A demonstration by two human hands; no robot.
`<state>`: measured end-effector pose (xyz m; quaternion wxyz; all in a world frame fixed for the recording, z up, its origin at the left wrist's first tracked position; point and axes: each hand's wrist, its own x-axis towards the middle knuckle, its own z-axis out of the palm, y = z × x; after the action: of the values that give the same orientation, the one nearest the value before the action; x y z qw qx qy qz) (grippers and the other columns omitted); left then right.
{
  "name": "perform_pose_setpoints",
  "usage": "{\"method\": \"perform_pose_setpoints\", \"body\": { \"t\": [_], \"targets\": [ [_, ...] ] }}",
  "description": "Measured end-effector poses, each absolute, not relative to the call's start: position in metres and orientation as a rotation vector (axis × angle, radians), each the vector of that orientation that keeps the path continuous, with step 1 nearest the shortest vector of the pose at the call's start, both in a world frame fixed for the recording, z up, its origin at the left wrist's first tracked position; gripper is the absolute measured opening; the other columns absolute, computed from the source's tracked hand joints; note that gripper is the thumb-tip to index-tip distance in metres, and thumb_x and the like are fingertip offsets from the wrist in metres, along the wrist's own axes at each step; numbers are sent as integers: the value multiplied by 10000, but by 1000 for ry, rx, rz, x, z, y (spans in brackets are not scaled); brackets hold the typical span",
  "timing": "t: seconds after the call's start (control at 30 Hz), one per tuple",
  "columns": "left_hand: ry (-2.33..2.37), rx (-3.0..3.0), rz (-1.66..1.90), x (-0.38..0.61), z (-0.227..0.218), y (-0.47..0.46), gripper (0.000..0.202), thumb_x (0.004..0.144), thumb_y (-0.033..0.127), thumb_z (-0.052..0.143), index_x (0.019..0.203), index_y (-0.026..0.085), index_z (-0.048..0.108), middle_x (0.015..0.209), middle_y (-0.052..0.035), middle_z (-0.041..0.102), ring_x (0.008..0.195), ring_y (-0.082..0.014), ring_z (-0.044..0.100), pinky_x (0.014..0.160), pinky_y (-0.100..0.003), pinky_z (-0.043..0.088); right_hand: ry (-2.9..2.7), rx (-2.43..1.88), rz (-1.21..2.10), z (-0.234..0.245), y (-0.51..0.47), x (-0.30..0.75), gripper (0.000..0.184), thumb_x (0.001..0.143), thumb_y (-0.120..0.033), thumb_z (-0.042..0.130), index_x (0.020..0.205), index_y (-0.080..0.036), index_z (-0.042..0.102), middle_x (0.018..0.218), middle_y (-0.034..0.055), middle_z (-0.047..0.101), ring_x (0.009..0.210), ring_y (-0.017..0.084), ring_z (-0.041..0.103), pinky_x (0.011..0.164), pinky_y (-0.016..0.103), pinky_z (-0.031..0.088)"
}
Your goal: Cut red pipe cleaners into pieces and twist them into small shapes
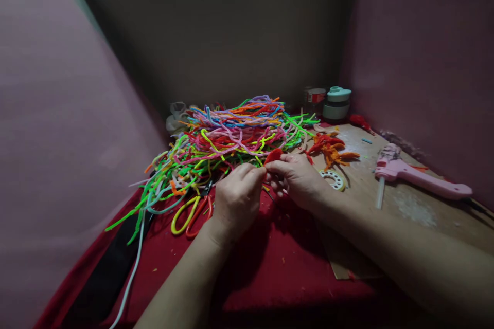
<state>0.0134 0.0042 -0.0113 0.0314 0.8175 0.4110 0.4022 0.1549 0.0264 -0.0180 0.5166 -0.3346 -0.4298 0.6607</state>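
Observation:
Both hands meet in front of a heap of coloured pipe cleaners (239, 136). My left hand (240, 193) is closed, its fingertips pinching the near end of a red pipe cleaner piece (274, 155). The thumb and forefinger of my right hand (299, 177) are pressed on the same red piece, which looks bent into a fuzzy loop or petal. Its lower part is hidden by the fingers. Scissors (191, 216) with yellow and red handles lie just left of my left hand, blades partly under the heap. Orange and red twisted pipe cleaner pieces (332, 150) rest beyond my right hand.
A pink glue gun (420, 175) lies on a cardboard sheet (401, 221) at the right, near a roll of tape (332, 180). Behind stand a teal-lidded container (337, 103) and a clear jar (314, 96). A white cable (135, 262) crosses the red cloth (173, 272) at the left.

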Motion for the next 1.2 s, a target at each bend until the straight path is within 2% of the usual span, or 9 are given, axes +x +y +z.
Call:
{"method": "perform_pose_setpoints", "body": {
  "t": [0.2,0.47,0.6,0.7,0.8,0.9,0.97,1.1,1.2],
  "targets": [
    [1106,1451,1013,2,-1,12,164,771,304,607,765,141,619,635,-3,598,566,-87,531,567,-198,400,-1297,-817,1445,-15,24,155,45,678,-150,526,637,-145,544,497,-55,486,368,43,367,351,177,260],
    [1030,1329,813,-7,-2,16,124,697,225,655,693,118,593,598,18,533,503,-63,465,526,-203,364,-1690,-825,995,-16,19,156,100,722,-125,474,658,-144,548,625,-31,497,599,83,428,582,215,347],
    [1178,1691,860,-1,0,12,110,742,230,592,694,140,550,601,25,506,523,-73,438,523,-209,343,-1705,-903,913,-13,15,156,109,724,-129,453,641,-151,521,614,-29,480,600,93,413,582,227,332],
    [1389,2354,959,7,-3,7,93,778,189,519,692,154,529,632,0,523,576,-110,462,565,-246,350,-1657,-998,895,-14,14,155,107,706,-136,460,609,-153,501,598,-27,466,598,99,405,577,236,324],
    [1498,3047,965,15,-9,3,193,823,149,433,652,160,520,616,-33,516,595,-156,460,601,-307,337,-1553,-1007,999,-19,16,153,92,687,-153,471,601,-152,503,594,-29,467,585,97,402,565,235,324],
    [1538,3247,928,20,-9,-1,248,850,140,387,653,157,537,621,-55,522,607,-178,467,620,-334,334,-1394,-914,1182,-22,19,151,76,673,-166,471,604,-155,500,564,-46,438,528,78,367,515,221,303],
    [1519,3002,991,17,-4,-1,213,844,175,421,682,149,556,658,-58,546,638,-174,489,637,-322,355,-1321,-877,1308,-20,19,151,66,672,-166,474,613,-157,502,518,-63,405,468,62,324,462,212,265],
    [1279,1995,1039,-1,12,5,212,830,310,489,785,155,627,777,-40,623,720,-149,549,655,-257,408,-1314,-835,1412,-9,16,155,28,676,-155,516,651,-153,529,496,-73,429,405,42,307,404,199,223],
    [1129,1404,983,-13,14,12,217,787,331,552,752,145,657,700,-28,627,616,-116,547,589,-229,413,-1371,-732,1449,-4,14,158,63,694,-181,557,643,-149,537,482,-67,445,394,41,333,385,192,233]
  ]
}}
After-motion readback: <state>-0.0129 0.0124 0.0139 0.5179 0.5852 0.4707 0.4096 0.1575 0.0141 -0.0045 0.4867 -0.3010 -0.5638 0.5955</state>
